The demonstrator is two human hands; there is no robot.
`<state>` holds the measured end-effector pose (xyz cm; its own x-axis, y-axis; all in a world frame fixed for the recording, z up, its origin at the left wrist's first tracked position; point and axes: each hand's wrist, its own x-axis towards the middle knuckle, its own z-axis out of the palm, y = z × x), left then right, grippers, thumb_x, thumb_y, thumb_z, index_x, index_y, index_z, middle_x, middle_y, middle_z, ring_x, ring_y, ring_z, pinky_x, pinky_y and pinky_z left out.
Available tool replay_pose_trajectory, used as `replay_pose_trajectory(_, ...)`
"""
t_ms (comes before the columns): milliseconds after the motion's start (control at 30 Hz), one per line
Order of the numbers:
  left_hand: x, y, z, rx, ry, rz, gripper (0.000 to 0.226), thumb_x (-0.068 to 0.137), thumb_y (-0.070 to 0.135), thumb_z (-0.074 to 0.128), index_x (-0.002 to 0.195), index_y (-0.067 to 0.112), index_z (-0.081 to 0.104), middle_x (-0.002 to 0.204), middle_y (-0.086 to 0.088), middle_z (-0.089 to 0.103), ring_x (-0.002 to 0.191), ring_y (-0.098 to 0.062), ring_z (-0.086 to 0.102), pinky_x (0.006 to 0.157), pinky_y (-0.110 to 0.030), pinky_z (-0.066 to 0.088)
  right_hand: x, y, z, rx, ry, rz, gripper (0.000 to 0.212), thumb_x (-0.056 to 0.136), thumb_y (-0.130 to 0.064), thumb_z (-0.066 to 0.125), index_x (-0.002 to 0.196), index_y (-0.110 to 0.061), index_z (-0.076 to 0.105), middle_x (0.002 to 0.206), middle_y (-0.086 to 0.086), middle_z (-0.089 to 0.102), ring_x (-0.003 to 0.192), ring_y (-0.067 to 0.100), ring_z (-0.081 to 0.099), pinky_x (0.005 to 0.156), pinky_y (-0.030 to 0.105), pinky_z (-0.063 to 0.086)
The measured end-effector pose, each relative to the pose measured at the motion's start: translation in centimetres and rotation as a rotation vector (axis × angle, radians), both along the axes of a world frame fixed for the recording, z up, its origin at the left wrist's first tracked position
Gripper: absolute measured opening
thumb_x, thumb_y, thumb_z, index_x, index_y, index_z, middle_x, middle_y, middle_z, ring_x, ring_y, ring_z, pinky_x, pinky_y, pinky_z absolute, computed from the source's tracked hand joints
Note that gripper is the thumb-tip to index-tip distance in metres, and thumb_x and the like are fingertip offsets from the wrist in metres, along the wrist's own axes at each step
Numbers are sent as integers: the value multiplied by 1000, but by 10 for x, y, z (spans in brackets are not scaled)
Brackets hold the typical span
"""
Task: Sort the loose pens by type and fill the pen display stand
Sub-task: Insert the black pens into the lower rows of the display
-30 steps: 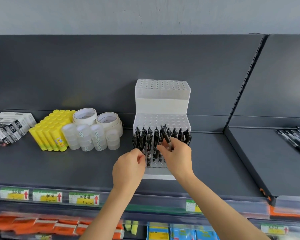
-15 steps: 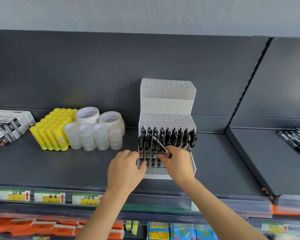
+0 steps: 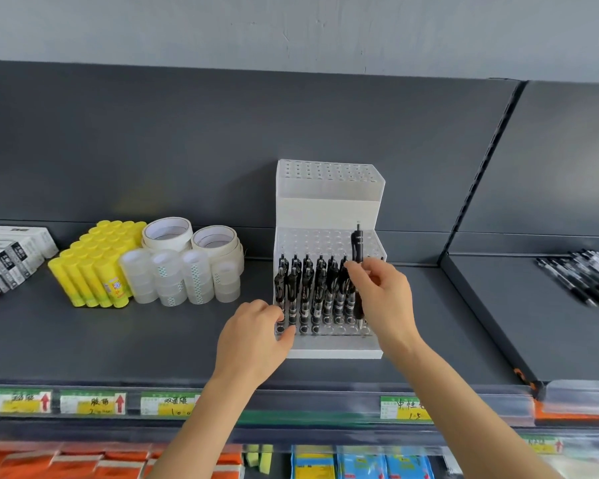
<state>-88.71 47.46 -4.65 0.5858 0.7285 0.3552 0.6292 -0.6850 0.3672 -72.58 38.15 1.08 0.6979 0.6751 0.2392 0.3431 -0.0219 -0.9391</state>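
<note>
The price tags on the front rail of the shelf (image 3: 291, 402) carry most of the writing. Three tags on the left (image 3: 18, 402) (image 3: 93, 403) (image 3: 169, 403) each have handwritten Chinese words, too blurry to read, and the first two show a red arrow pointing up. The third tag shows "1.0". A tag on the right (image 3: 406, 408) shows "1.5" under more handwriting. The boxes (image 3: 11, 257) and glue sticks (image 3: 113, 286) have print too small to read.
</note>
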Motion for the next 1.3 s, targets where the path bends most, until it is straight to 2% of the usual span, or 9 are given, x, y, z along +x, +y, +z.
replay_pose_trajectory(67,-1,2,1,4,7,-14,32,89,42,57,109,18,68,105,5,63,102,-15,55,77,-26,47,1,0,-4,-44,-57,3,36,90,-22,59,64,-5,41,49,-8,33,52,18,30,51,25,25)
replay_pose_trajectory(167,-4,4,2,10,28,-37,32,89,41,59,108,18,68,105,5,63,102,-16,56,76,-26,47,2,3,-14,-106,-135,-20,26,87,-20,65,69,-5,53,59,0,54,64,28,53,55,27,37)
replay_pose_trajectory(267,-5,4,3,13,45,-58,33,88,40,59,110,17,69,106,4,64,102,-16,57,76,-28,48,-1,6,-16,-142,-228,-44,21,85,-17,68,72,-5,56,64,-1,59,60,14,50,53,14,37)
replay_pose_trajectory(333,-6,4,4,15,59,-68,34,89,41,58,112,18,67,108,5,63,104,-16,56,78,-27,48,-1,9,-18,-173,-264,-46,22,85,-16,68,70,-5,56,64,-3,59,60,12,50,52,14,38)
replay_pose_trajectory(500,-8,5,6,6,84,-83,36,91,44,53,118,22,64,114,8,60,109,-12,53,81,-25,46,-2,10,-33,-403,-438,-2,23,87,-29,67,78,-8,62,74,0,67,70,21,61,65,35,52)
replay_pose_trajectory(867,-15,2,9,-8,69,-147,34,90,43,56,116,22,65,111,9,61,108,-12,53,82,-25,46,-6,4,-34,-595,-485,22,26,88,-30,62,95,-5,64,89,9,68,85,29,63,73,40,54)
replay_pose_trajectory(967,-15,-2,9,-15,31,-229,31,88,41,61,111,22,67,108,10,62,107,-11,55,82,-22,44,-4,-13,-39,-611,-504,-38,24,88,-23,60,102,-4,62,96,10,65,89,29,62,76,40,54)
replay_pose_trajectory(1100,1,-18,12,9,23,-422,31,85,39,62,109,20,70,103,10,65,101,-12,58,81,-23,47,1,-52,-43,-643,-557,-124,27,92,-25,56,117,-14,61,112,4,61,103,23,56,83,32,48)
replay_pose_trajectory(1300,51,-61,18,-43,115,-652,47,91,44,54,135,28,51,132,14,52,125,-6,43,100,-23,39,21,-128,-48,-760,-516,-235,41,93,-28,56,132,-16,51,131,3,52,123,23,42,101,34,40)
